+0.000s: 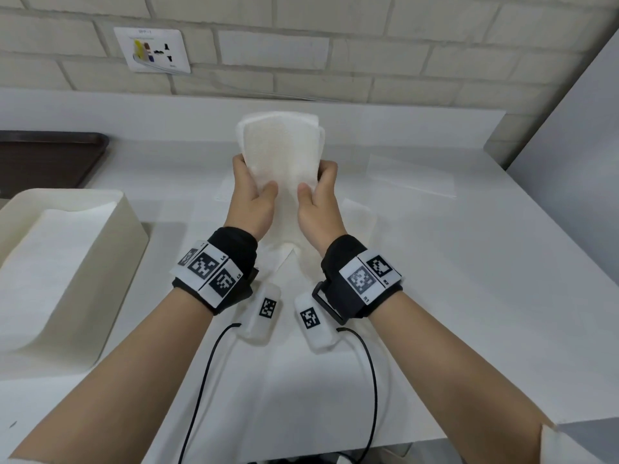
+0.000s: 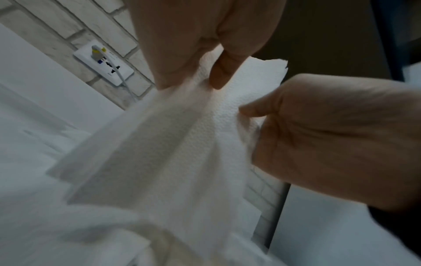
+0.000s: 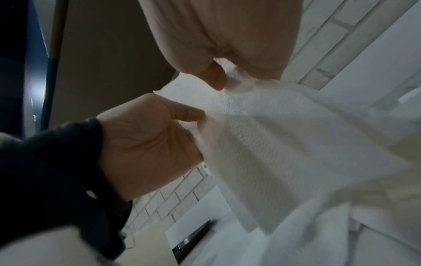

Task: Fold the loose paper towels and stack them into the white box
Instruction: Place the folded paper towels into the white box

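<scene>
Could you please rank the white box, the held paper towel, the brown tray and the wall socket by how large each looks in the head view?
1. white box, nearest the camera
2. paper towel
3. brown tray, partly cut off, so unsure against the towel
4. wall socket

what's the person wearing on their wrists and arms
Each bare forearm carries a black wrist strap: the left wrist band and the right wrist band. Both bear white plates printed with black square code markers. A small white marker-tagged module hangs beneath each wrist, trailing a thin black cable. No sleeves or gloves.
</scene>
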The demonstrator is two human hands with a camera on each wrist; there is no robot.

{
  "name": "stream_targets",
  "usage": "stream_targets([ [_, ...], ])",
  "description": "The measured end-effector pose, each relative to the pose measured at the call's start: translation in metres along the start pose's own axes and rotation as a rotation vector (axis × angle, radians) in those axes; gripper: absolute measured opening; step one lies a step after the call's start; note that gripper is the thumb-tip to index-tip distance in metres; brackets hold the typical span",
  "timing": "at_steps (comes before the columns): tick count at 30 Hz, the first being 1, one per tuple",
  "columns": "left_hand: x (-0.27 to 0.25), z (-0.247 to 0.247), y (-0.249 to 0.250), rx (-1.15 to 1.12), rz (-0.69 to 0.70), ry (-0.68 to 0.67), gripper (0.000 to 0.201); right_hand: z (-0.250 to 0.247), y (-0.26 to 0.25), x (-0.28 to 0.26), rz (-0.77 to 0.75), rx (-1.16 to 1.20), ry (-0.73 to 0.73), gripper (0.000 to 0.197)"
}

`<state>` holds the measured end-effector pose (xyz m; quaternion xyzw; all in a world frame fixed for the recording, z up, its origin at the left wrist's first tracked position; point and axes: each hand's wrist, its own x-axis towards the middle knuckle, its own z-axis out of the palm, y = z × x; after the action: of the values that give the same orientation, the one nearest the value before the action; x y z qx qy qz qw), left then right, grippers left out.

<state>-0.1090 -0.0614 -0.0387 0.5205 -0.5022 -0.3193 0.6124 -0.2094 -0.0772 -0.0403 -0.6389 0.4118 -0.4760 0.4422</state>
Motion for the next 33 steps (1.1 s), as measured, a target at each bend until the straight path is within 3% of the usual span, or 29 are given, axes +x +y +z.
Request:
stream_targets([
  [4, 0.000, -0.001, 0.002, -0.103, 0.068, 0.029, 0.042, 0.002, 0.001, 0.001, -0.034, 0.086, 0.083, 0.033],
  [8, -0.002, -0.005, -0.010, 0.046, -0.050, -0.016, 0.052, -0.003, 0.008, 0.002, -0.022, 0.033, 0.087, 0.042],
  [12, 0.000, -0.002, -0.014, 0.116, -0.050, -0.016, 0.050, -0.007, -0.008, 0.008, -0.225, -0.044, 0.104, 0.059],
  [16, 0.000, 0.000, -0.016, 0.146, -0.031, -0.012, 0.051, -0.013, -0.011, 0.014, -0.326, -0.252, 0.089, 0.050],
  [20, 0.002, -0.001, -0.017, 0.109, -0.067, -0.012, 0.042, -0.015, -0.012, 0.012, -0.322, -0.229, 0.167, 0.043],
  [23, 0.004, 0.001, -0.016, 0.092, -0.090, 0.003, 0.030, -0.016, -0.007, 0.011, -0.190, -0.088, 0.182, 0.061],
  [27, 0.007, 0.002, -0.008, 0.006, -0.147, 0.026, 0.023, -0.020, 0.002, 0.005, 0.132, -0.137, 0.002, 0.037],
  [31, 0.006, 0.002, -0.001, 0.000, -0.182, -0.047, 0.035, -0.027, -0.003, 0.008, 0.146, -0.060, 0.018, 0.018],
  [33, 0.004, 0.004, 0.000, 0.064, -0.170, -0.074, 0.040, -0.031, -0.007, 0.010, 0.175, -0.070, -0.035, 0.022],
])
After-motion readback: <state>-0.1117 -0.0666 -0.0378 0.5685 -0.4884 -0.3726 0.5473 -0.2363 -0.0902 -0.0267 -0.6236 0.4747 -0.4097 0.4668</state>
